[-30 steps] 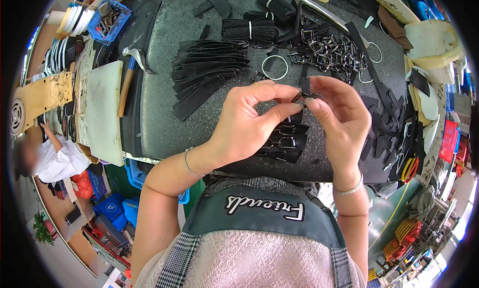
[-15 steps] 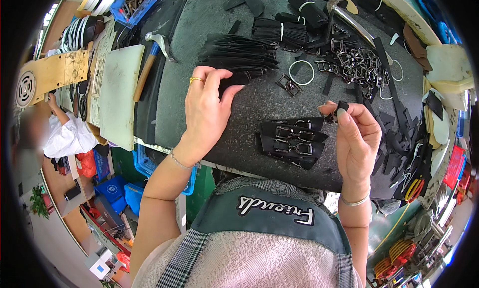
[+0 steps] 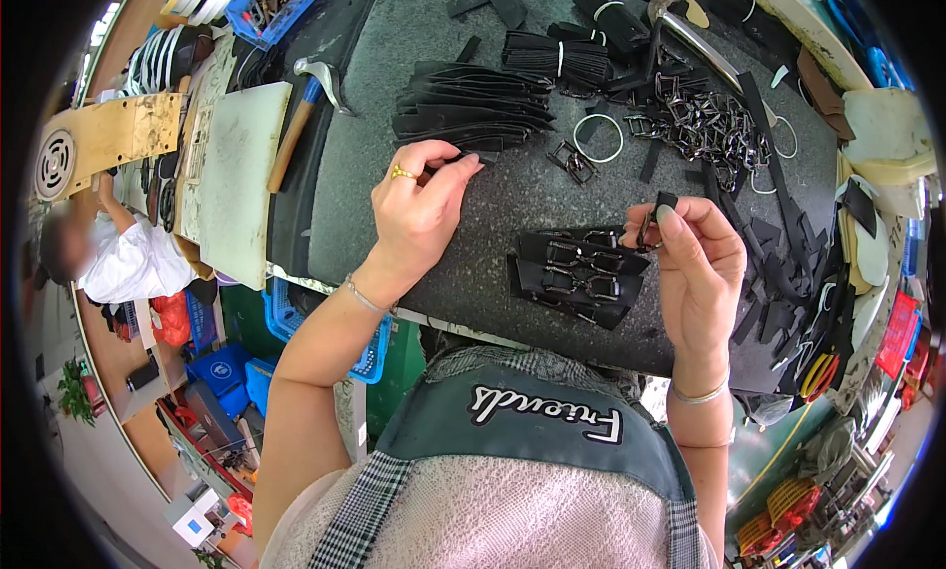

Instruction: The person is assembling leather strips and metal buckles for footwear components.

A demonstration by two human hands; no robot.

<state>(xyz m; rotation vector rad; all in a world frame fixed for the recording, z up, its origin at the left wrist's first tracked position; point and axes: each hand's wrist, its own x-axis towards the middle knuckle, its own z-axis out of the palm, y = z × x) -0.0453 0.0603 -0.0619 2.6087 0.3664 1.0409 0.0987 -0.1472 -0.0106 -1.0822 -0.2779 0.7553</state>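
Note:
My left hand (image 3: pixel 419 209) is at the near edge of a fanned stack of black strips (image 3: pixel 473 106), thumb and forefinger pinched on the end of a black strip, partly hidden by the fingers. To the right, my right hand (image 3: pixel 702 273) pinches a small folded black strip (image 3: pixel 665 202) with a dark metal buckle; the fingers cover part of it. Just left of that hand, several black strips fitted with metal buckles (image 3: pixel 581 281) lie in an overlapping row. A loose buckle (image 3: pixel 570 163) rests beside a white ring (image 3: pixel 598 138).
A heap of metal buckles (image 3: pixel 705 126) lies at the back right, near black offcuts (image 3: pixel 778 244). Bundled black strips (image 3: pixel 557 59) are behind the stack. One hammer (image 3: pixel 296 126) lies at left, another (image 3: pixel 700 42) at far right. Scissors (image 3: pixel 818 375) sit at the right edge.
My left thumb and fingers have closed together at the stack's near edge. My right hand has turned slightly, with the strip and buckle still in it.

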